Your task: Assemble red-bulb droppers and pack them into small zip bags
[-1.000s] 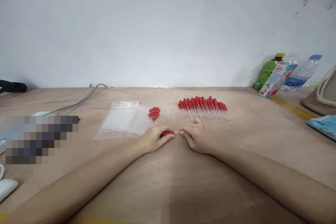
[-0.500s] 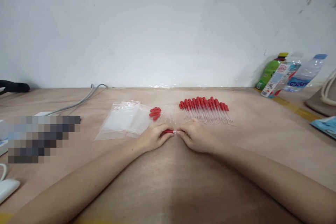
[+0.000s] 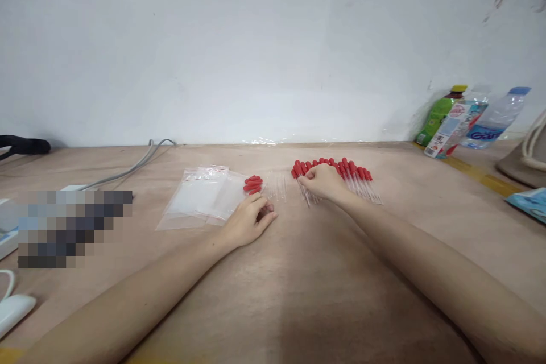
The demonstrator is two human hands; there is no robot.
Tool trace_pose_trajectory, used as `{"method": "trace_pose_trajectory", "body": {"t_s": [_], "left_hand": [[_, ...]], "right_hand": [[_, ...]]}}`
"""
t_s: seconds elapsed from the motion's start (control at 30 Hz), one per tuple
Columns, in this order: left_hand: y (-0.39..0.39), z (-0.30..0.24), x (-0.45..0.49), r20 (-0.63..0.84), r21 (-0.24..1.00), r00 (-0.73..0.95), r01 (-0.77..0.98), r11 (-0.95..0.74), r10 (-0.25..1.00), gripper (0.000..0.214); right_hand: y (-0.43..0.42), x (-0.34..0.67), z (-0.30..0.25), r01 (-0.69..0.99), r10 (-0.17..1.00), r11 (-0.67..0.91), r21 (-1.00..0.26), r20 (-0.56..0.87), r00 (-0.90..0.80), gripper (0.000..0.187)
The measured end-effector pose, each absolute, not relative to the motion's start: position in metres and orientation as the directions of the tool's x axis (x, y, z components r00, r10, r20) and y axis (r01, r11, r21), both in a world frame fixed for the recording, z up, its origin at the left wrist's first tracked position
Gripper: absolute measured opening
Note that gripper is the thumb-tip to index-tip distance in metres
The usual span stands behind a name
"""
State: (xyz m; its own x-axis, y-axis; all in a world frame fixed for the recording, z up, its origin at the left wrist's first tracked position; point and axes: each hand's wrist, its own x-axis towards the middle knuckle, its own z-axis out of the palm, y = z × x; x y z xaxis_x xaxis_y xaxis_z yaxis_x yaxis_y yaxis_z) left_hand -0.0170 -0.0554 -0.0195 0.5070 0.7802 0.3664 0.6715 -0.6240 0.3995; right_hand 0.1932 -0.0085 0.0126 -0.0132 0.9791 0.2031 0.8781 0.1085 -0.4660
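Observation:
My right hand [image 3: 323, 181] is over the left part of a row of glass droppers [image 3: 362, 181] with red rubber bulbs. Its thumb and fingers are pinched on a dropper [image 3: 306, 198], whose thin tip points toward me; the fingers hide part of it. My left hand [image 3: 249, 220] rests on the table with curled fingers and the thumb apart, holding nothing visible. Just beyond it lies a small pile of loose red rubber bulbs [image 3: 253, 183]. Several bare glass tubes [image 3: 279, 186] lie between the pile and the row.
Clear zip bags [image 3: 200, 193] lie left of the bulbs. A grey cable [image 3: 132, 169] runs to a white power strip [image 3: 8, 244] by a blurred-out patch. Bottles [image 3: 495, 125] and a carton [image 3: 452, 128] stand at the back right, near a bag [image 3: 522, 162] and a blue packet [image 3: 529, 203].
My hands have parted. The right one has moved up and right to the dropper row, while the left stays near its place and no longer holds the red bulb.

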Motion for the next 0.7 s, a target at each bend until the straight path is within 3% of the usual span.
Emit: {"method": "trace_pose_trajectory", "body": {"t_s": [0.13, 0.7], "left_hand": [[-0.055, -0.02, -0.018, 0.362, 0.405, 0.507, 0.67, -0.622, 0.782, 0.013], [-0.054, -0.02, -0.017, 0.369, 0.418, 0.502, 0.662, -0.622, 0.782, 0.011]], "right_hand": [[0.008, 0.169, 0.009, 0.949, 0.976, 0.035, -0.314, 0.216, 0.035, 0.024], [0.019, 0.152, -0.003, 0.984, 0.965, 0.011, -0.176, 0.258, 0.036, 0.033]]}}
